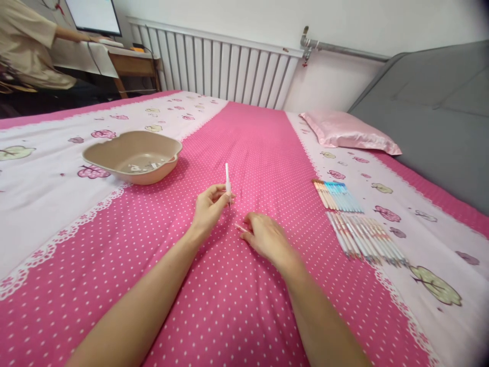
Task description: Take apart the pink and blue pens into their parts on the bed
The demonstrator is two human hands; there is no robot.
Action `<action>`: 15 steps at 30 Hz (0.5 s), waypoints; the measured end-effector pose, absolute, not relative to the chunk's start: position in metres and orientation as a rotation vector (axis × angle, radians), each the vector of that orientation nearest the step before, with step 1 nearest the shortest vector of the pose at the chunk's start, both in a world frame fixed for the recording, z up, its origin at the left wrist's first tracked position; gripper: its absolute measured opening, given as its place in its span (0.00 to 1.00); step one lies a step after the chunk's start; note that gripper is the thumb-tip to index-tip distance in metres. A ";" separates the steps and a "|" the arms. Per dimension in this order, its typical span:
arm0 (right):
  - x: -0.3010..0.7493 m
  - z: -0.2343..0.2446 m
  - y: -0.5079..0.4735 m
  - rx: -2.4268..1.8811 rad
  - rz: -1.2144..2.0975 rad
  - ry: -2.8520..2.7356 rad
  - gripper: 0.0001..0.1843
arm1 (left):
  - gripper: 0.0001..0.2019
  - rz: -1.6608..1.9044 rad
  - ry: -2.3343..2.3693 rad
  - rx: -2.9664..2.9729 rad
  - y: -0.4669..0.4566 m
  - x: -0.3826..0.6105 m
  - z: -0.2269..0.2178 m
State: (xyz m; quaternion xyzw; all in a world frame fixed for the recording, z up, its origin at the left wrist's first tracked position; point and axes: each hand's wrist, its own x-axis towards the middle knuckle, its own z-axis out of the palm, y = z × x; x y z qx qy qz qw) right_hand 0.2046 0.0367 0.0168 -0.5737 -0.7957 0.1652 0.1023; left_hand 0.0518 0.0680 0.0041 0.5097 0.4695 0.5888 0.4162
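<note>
My left hand (209, 206) pinches a thin white pen (227, 179) and holds it upright above the pink dotted bedspread (252, 148). My right hand (267, 237) rests just to its right, fingers curled round a small pinkish piece (240, 227) that pokes out at the fingertips; what it is I cannot make out. Two rows of pens (357, 221) lie side by side on the bedspread to the right of my right hand.
A beige basin (133, 155) with small white pieces inside sits at the left. A pink pillow (347, 132) and grey headboard (431, 112) are at the right. A radiator (214, 66) runs along the far wall. Another person (26, 46) sits at a desk, far left.
</note>
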 end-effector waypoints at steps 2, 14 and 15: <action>0.201 0.014 0.038 -1.649 0.483 -2.373 0.12 | 0.13 1.469 1.167 1.271 0.068 0.052 0.004; 0.208 0.012 0.059 -1.184 0.923 -1.545 0.16 | 0.11 1.429 1.139 1.297 0.065 0.052 0.007; 0.209 0.011 0.061 -1.146 0.962 -1.436 0.17 | 0.11 1.422 1.137 1.301 0.065 0.053 0.007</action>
